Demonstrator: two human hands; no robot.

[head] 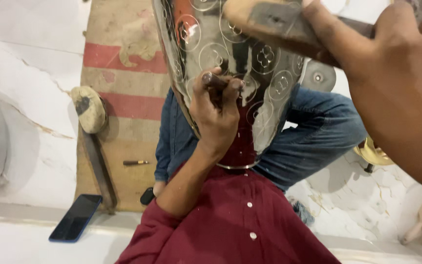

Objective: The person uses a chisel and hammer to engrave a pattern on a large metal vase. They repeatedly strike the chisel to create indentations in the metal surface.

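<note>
— Two hands busy?
— Yes. The left hand has its fingers closed round a dark punch, tip against the shiny patterned metal vessel propped over the lap.
— And the right?
— The right hand grips a wooden-handled hammer above it. A phone lies by the mat's near corner.

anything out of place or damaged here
One thing stands out: a blue smartphone lies on the white marble floor, half over the step edge beside the striped mat. The shiny engraved metal vessel shows deliberate circle patterns, no visible damage.
</note>
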